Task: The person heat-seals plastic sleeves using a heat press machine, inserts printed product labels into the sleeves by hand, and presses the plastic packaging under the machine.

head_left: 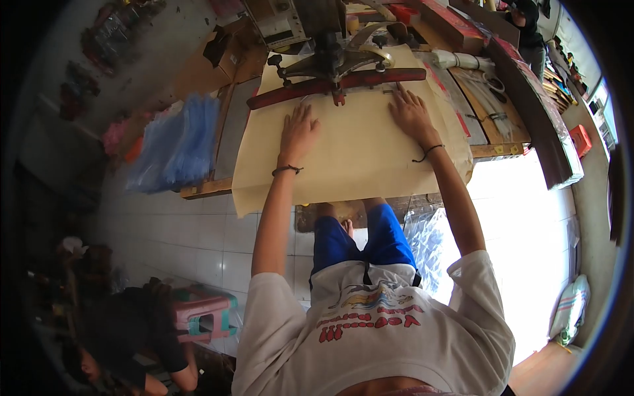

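Note:
My left hand (300, 135) lies flat on a beige sheet (350, 148), its fingers stretched forward. Farther right, my right hand (413, 119) rests on the same sheet with its fingers spread. The sheet covers the bench in front of me and hangs a little over its near edge. Just beyond my fingertips a long red bar (297, 90) of a black metal machine (328, 56) spans the sheet from side to side. Whether the bar presses on the sheet I cannot tell. Neither hand grips anything.
Blue clear plastic sheets (181, 142) hang over the bench's left side. A cardboard box (221, 56) stands behind them. Scissors (493, 82) and a plastic roll (462, 61) lie at right, beside a long box (538, 115). A person (125, 330) bends near a stool (205, 313) at lower left.

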Available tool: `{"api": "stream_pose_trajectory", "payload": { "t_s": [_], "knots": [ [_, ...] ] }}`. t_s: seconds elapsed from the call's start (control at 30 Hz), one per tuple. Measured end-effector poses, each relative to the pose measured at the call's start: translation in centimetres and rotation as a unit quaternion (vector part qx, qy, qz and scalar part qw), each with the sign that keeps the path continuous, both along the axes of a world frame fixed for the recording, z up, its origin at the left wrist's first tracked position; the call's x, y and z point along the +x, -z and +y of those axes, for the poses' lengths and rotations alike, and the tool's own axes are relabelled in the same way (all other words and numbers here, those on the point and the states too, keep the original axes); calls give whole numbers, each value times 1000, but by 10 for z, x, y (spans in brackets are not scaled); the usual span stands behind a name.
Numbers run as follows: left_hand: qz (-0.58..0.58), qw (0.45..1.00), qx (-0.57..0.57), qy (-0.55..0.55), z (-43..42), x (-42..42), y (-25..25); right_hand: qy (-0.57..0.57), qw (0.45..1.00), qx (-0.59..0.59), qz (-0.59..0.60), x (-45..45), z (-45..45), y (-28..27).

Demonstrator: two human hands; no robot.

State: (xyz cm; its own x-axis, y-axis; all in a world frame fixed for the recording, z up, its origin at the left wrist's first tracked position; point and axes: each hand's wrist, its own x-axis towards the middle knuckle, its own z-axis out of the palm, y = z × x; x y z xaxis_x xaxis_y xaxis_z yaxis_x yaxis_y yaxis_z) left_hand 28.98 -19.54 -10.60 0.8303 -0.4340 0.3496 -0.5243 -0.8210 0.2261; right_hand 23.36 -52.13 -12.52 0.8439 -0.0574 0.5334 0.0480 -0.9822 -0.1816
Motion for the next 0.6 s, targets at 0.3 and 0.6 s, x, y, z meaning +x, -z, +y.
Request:
{"api": "stream_pose_trajectory", "payload": {
  "t_s": [0.3, 0.6],
  "knots": [
    [-44, 996, -42, -62, 18, -105, 10, 18, 999, 24, 16, -109, 36, -20],
    [-170, 970, -136, -109, 13, -153, 59, -13, 996, 72, -54, -121, 39, -27]
  ]
}}
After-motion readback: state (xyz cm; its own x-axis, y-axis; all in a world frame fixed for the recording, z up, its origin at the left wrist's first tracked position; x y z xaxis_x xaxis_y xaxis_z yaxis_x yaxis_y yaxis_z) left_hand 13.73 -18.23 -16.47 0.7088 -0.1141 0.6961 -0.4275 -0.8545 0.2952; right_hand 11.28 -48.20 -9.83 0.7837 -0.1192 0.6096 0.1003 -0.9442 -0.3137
